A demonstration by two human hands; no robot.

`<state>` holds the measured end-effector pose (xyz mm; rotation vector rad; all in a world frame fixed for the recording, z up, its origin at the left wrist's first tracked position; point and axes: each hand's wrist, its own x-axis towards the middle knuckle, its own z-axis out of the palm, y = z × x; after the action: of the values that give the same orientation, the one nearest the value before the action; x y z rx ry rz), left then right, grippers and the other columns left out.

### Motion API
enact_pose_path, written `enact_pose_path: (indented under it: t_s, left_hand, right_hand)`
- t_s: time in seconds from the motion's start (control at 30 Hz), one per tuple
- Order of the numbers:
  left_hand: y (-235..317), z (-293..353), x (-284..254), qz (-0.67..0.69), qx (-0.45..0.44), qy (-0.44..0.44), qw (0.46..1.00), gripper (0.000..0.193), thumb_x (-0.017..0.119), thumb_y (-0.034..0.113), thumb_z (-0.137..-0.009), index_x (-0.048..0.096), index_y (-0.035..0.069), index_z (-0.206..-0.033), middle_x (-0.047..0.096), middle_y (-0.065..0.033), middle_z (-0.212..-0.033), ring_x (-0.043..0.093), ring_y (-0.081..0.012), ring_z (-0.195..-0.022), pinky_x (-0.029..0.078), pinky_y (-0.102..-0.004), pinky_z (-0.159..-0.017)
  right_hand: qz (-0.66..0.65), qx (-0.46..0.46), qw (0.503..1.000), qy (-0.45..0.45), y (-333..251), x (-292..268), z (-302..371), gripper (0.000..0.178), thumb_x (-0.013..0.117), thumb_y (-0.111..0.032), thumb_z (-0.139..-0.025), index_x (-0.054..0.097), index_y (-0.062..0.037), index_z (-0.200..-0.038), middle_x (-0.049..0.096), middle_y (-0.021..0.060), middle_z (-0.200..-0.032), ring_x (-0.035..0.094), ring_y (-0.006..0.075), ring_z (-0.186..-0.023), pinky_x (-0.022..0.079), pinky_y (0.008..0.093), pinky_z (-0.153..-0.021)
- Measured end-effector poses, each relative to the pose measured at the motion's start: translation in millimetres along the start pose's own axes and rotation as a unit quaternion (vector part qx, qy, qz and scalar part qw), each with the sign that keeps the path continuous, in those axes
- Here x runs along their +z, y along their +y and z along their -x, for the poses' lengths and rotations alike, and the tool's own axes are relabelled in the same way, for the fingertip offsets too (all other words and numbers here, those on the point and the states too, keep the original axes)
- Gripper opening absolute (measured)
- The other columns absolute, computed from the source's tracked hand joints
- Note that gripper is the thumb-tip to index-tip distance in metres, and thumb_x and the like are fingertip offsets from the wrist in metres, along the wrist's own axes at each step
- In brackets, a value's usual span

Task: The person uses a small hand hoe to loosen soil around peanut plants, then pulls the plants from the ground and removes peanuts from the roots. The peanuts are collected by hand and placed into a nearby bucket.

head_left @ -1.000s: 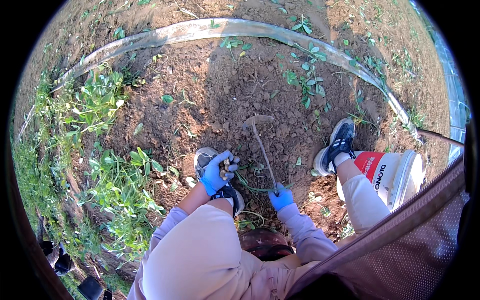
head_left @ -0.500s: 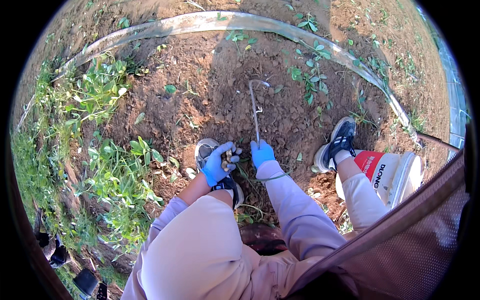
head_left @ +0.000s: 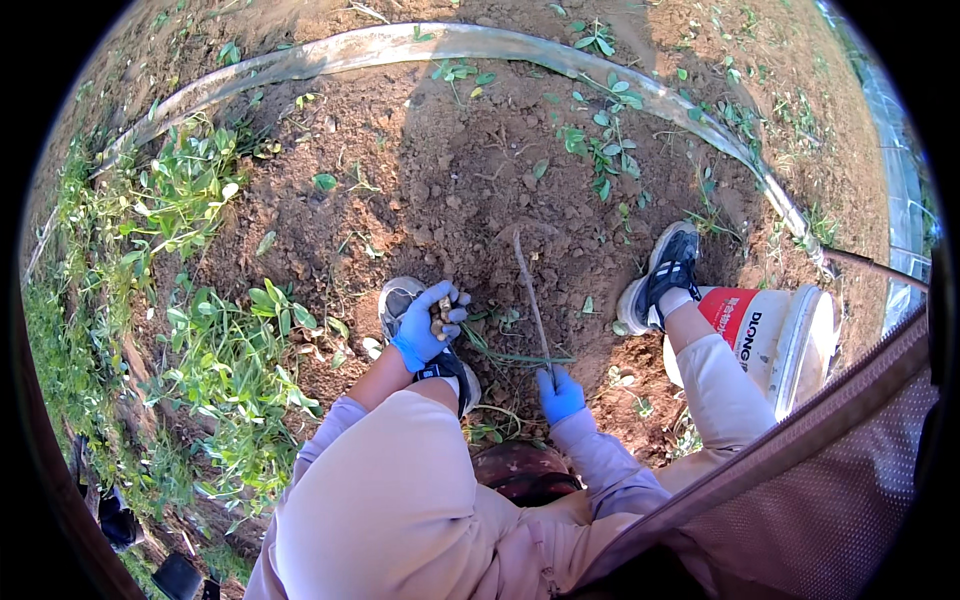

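Hoe (head_left: pixel 535 300): pulled back, lower in view, than half a second ago; far end now down at the soil (head_left: pixel 450 200), outline hard to make out. Right hand (head_left: pixel 562 395): blue-gloved, pulled back likewise, fingers closed round the near end; one-handed hold could twist if the far end catches a clod. Stem (head_left: pixel 510 355): green, touching or just beside the hoe, cannot tell which; could snag it. Left hand (head_left: pixel 423 338): blue-gloved, fingers curled round brown lumps (head_left: pixel 441 317), over the left shoe (head_left: pixel 399 303); lumps could spill, being only partly enclosed. Right shoe (head_left: pixel 672 265): apart from the hoe; a wide sideways stroke could strike it. Bucket (head_left: pixel 775 350): white and red, just beside the right shoe; a shifted foot could knock it.
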<state>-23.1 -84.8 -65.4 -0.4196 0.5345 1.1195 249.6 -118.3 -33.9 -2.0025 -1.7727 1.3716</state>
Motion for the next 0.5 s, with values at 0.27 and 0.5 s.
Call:
enact_pose_path:
  t_s: [0.27, 0.5]
  left_hand:
    - [-1, -3, 0, 0.0, -0.012, -0.009, 1.0, 0.019, 0.049, 0.026, -0.086, 0.05, 0.008, -0.08, 0.054, -0.0065, -0.088, 0.047, -0.0101, -0.059, 0.036, -0.0181, -0.039]
    - [-3, 1, -2, -0.002, -0.01, -0.016, 1.0, 0.018, 0.049, 0.027, -0.086, 0.049, 0.01, -0.08, 0.052, -0.0053, -0.088, 0.046, -0.0094, -0.06, 0.035, -0.0176, -0.041]
  right_hand:
    - [-0.149, -0.013, 0.987, 0.054, -96, -2, -137, 0.031, 0.053, -0.031, -0.086, 0.051, -0.0011, -0.081, 0.047, 0.0073, -0.057, 0.043, 0.0148, -0.05, 0.038, 0.0299, -0.049]
    - [0.141, -0.097, 0.984, 0.047, -157, 37, -229, 0.037, 0.041, -0.037, -0.087, 0.05, -0.0018, -0.084, 0.057, 0.0238, -0.075, 0.054, 0.0422, -0.074, 0.042, 0.0483, -0.062]
